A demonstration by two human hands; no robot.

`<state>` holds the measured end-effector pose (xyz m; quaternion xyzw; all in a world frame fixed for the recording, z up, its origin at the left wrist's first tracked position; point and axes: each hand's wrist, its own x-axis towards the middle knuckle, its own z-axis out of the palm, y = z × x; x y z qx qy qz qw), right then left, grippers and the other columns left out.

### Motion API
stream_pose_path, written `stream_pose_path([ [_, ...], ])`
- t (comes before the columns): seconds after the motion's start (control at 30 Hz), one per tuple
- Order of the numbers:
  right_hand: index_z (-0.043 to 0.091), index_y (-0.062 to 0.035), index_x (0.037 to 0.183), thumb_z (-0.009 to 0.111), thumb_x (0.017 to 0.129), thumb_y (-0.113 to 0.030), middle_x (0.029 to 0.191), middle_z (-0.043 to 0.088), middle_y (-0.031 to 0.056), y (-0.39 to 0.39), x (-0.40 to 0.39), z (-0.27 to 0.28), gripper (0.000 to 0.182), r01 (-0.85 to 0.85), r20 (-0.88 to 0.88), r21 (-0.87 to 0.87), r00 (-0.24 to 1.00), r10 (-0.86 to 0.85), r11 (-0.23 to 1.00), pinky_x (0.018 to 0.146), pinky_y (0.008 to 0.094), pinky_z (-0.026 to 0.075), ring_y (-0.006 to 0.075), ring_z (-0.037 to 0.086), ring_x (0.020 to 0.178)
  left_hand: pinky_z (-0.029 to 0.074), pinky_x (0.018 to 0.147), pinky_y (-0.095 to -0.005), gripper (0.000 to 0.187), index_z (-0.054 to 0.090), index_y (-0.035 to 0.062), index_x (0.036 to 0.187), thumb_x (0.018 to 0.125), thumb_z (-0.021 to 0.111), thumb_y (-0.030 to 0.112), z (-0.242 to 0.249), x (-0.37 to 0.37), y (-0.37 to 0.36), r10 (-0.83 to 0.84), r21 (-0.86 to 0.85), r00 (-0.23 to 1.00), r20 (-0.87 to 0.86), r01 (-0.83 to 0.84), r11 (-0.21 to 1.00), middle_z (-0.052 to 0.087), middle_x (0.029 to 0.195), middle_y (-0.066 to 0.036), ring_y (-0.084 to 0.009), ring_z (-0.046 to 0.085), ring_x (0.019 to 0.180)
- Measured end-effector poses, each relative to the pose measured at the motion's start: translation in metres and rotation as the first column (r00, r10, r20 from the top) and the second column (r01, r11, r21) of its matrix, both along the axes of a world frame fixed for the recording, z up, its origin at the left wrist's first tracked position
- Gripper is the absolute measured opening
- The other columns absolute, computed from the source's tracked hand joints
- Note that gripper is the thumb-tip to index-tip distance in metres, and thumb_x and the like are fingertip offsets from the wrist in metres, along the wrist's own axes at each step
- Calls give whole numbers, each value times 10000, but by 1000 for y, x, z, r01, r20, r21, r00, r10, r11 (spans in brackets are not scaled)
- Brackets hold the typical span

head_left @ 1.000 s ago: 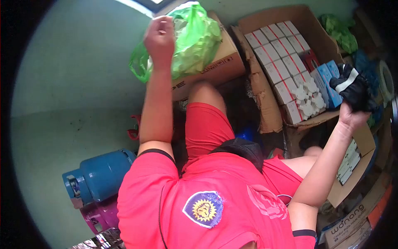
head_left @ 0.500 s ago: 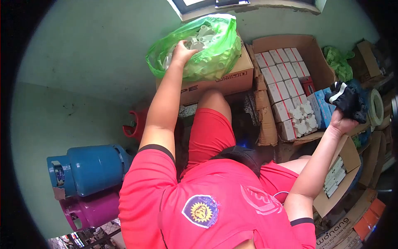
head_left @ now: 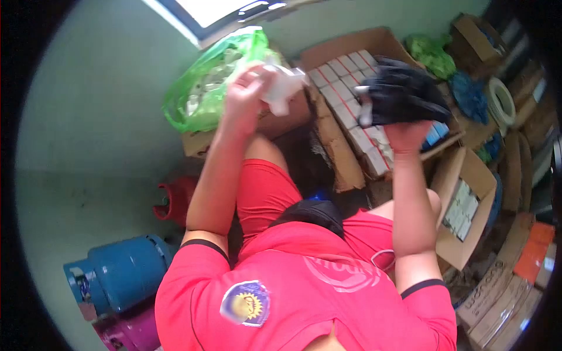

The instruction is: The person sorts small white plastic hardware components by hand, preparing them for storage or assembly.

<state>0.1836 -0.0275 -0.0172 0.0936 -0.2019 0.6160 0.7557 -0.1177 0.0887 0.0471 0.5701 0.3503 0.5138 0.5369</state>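
Note:
My left hand (head_left: 244, 90) is raised with its fingers closed on a white plastic fitting (head_left: 282, 93), blurred by motion, with short stubs sticking out. Just behind it is an open green plastic bag (head_left: 180, 114), where several similar white pieces (head_left: 205, 85) lie. My right hand (head_left: 408, 134) holds up a black crumpled bundle (head_left: 407, 93) that looks like a plastic bag, with something white at its left edge. The bundle hides most of the right fingers and part of the open carton (head_left: 351, 44) behind.
Several white boxes with red stripes (head_left: 336, 88) fill that carton. A smaller open box (head_left: 456, 210) is at the right, near flattened cardboard (head_left: 497, 298). Blue (head_left: 129, 272) and magenta (head_left: 132, 330) gas cylinders are at lower left, with a red one (head_left: 175, 202) beside my leg.
My left hand has come out of the green bag with a white fitting and moved toward the middle. My right hand has swung inward with the black bundle. The view has shifted and tilted.

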Motion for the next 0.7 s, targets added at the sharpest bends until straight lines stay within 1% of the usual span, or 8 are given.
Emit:
stream_pose_path([
  [0.03, 469, -70, 1451, 569, 964, -451, 1433, 527, 143, 0, -18, -5, 626, -13, 75, -44, 997, 16, 999, 1114, 535, 401, 344, 539, 1278, 523, 615, -263, 213, 700, 3, 1077, 941, 701, 167, -30, 22, -9, -144, -27, 989, -19, 144, 989, 702, 934, -50, -101, 629, 726],
  [0.07, 503, -81, 1390, 602, 952, -447, 1371, 554, 141, -2, -43, -11, 580, 201, 533, -134, 840, -101, 970, 1026, 517, 455, 349, 581, 1201, 515, 628, -258, 200, 702, 12, 1073, 936, 696, 158, -37, 49, -30, -210, -165, 976, -62, 198, 966, 701, 924, -43, -98, 625, 728],
  [0.17, 549, -79, 1215, 665, 929, -421, 1216, 610, 187, -10, -62, -5, 461, 653, 882, 467, -295, -368, 597, 831, 487, 524, 405, 642, 1016, 522, 595, -252, 179, 707, 16, 1065, 957, 608, 120, -61, 83, -56, -278, -473, 960, 36, 261, 841, 702, 900, -42, -113, 649, 677],
  [0.23, 547, -54, 1133, 594, 968, -438, 1058, 639, 243, -10, -62, -14, 420, 690, 889, 458, -359, -285, 560, 789, 502, 526, 454, 643, 953, 541, 588, -268, 188, 709, 11, 1064, 965, 585, 112, -53, 87, -63, -278, -498, 960, -40, 222, 838, 707, 905, -49, -126, 667, 664],
  [0.37, 599, -9, 1020, 486, 1030, -352, 839, 655, 266, -17, -67, -25, 361, 802, 986, 169, -144, -89, 573, 743, 490, 516, 442, 669, 841, 547, 709, -336, 196, 678, -65, 1068, 934, 616, 63, -52, 87, -68, -96, 166, 907, -410, 178, 970, 692, 908, -107, -211, 679, 780],
  [0.47, 664, -33, 992, 463, 1013, -343, 859, 702, 247, -5, -61, -57, 370, 866, 985, -56, 130, -116, 496, 728, 495, 530, 401, 703, 868, 521, 784, -399, 244, 666, -71, 1092, 864, 679, 17, -49, 97, -83, 218, 640, 768, -602, 301, 707, 659, 930, -181, -330, 649, 855],
  [0.57, 689, -51, 978, 452, 993, -303, 894, 718, 144, -14, -52, -55, 347, 495, 697, -587, 712, 89, 641, 705, 418, 534, 273, 704, 797, 546, 734, -409, 299, 672, -48, 1115, 823, 708, 9, -50, 109, -82, 143, 699, 782, -607, 439, 564, 657, 957, -187, -356, 671, 855],
  [0.7, 691, -77, 1050, 458, 1012, -330, 975, 681, 56, -27, -30, -40, 347, 303, 535, -694, 824, 187, 653, 749, 317, 529, 142, 646, 846, 562, 770, -405, 364, 675, -40, 1133, 793, 775, 40, -26, 129, -94, 53, 618, 733, -678, 530, 581, 670, 984, -177, -353, 687, 879],
])
